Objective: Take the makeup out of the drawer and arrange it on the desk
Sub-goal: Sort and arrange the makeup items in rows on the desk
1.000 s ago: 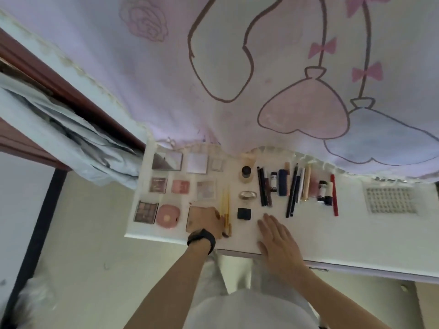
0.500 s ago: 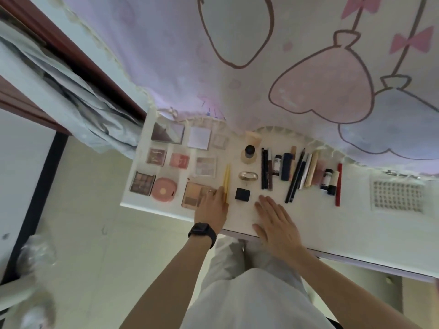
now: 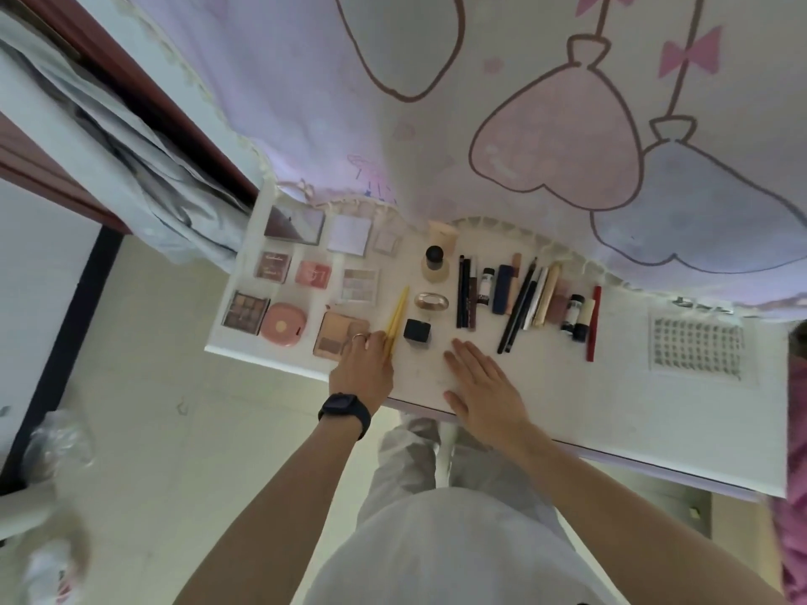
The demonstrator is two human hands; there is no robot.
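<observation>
Makeup lies in rows on the white desk point(image 3: 567, 399). Several palettes point(image 3: 244, 312) and a round pink compact point(image 3: 284, 324) fill the left part. Right of them are a tan palette point(image 3: 338, 338), two yellow pencils point(image 3: 398, 314), a black cube point(image 3: 417, 331), a gold oval case point(image 3: 431, 301) and a foundation bottle point(image 3: 435, 264). Several pens, tubes and a red pencil point(image 3: 594, 325) line up further right. My left hand point(image 3: 362, 369), wearing a watch, curls its fingers on the near end of the yellow pencils. My right hand point(image 3: 480, 382) rests flat on the desk.
A pink cartoon-print curtain point(image 3: 524, 124) hangs over the desk's far edge. A perforated white pad point(image 3: 694, 347) lies at the right. Grey fabric point(image 3: 109, 159) hangs beside a dark wooden frame at the left. My legs are below the desk's near edge.
My left hand slid right off the tan palette onto the yellow pencils' near end, and the pencils now lie tilted. My right hand stayed flat on the desk.
</observation>
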